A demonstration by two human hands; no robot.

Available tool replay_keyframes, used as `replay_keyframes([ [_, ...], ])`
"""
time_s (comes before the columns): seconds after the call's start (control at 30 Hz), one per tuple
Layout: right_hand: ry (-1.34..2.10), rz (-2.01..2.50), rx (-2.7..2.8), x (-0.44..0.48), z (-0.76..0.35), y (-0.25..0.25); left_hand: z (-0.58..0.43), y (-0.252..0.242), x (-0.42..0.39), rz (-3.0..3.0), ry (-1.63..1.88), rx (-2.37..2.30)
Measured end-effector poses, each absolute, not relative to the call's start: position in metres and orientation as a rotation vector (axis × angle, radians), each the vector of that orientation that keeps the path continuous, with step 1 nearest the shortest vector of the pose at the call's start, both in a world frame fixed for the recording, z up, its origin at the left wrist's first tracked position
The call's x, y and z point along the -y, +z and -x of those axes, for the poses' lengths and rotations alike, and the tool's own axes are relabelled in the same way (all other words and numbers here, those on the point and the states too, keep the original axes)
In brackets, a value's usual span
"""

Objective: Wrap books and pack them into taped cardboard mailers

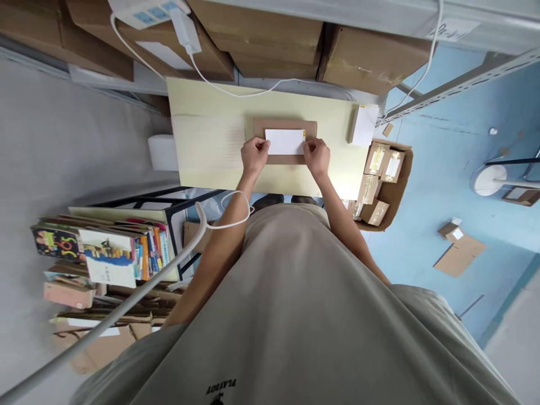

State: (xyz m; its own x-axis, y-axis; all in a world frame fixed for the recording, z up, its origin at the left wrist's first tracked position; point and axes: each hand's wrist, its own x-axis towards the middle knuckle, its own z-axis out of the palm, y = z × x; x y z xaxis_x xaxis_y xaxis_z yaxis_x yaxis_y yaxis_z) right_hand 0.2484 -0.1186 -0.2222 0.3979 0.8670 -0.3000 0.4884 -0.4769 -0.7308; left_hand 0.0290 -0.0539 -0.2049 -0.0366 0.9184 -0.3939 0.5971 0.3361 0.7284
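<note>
A white label point(285, 142) with a small yellow mark at its right end lies over a flat brown cardboard box point(291, 124) on the pale yellow table. My left hand point(255, 154) pinches the label's left end between thumb and fingers. At the opposite end my right hand point(317, 155) pinches the lower right corner. Whether the label is stuck down or held just above the cardboard, I cannot tell. A stack of white labels point(364, 125) sits at the table's right edge.
An open carton point(396, 194) with several small taped boxes stands right of the table point(206, 135). Large cardboard boxes point(274, 34) line the shelf behind, with a power strip point(147, 14) and a loose white cable. A rack of books point(143, 247) is at lower left, crossed by a grey tube point(139, 292).
</note>
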Motion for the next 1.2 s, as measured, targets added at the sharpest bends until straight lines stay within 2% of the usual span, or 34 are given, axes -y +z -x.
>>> replay_keyframes([
  [0.53,0.801,2.206,1.238,0.112,-0.238,-0.243,-0.029,-0.215,0.049,-1.382,0.417,-1.760],
  [0.77,0.836,2.292,1.197,0.118,-0.242,-0.231,-0.030,-0.213,0.048,-1.406,0.407,-1.770],
  [1.0,0.807,2.048,1.758,0.145,-0.215,-0.200,-0.031,-0.209,0.049,-1.426,0.406,-1.758],
  [1.2,0.838,2.036,1.892,0.155,-0.211,-0.197,-0.032,-0.204,0.049,-1.413,0.372,-1.736],
])
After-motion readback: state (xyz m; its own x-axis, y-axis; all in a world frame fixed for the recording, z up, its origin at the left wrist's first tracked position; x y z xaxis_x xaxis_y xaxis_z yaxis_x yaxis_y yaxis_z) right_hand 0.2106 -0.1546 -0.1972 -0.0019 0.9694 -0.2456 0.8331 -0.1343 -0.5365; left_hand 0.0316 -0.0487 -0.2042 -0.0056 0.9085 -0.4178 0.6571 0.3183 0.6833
